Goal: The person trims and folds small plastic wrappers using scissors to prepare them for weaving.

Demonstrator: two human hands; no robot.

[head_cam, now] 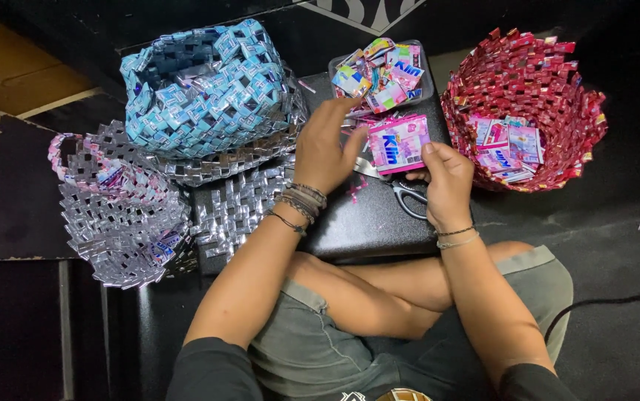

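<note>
My right hand [446, 182] pinches the lower right corner of a pink and white sachet wrapper [398, 143] over a black board [364, 219]. My left hand [324, 148] rests on the wrapper's left edge, its fingers stretched toward a small tray [424, 95] heaped with cut wrappers [379, 74]. Both wrists wear several bracelets. Scissors [407, 197] lie on the board, partly hidden under my right hand.
A blue woven wrapper basket [201, 89] stands at the back left on a silver woven mat [238, 200]. A silver and pink woven basket [116, 215] sits at the left. A red woven basket [528, 82] holding wrappers stands at the right. My crossed legs fill the foreground.
</note>
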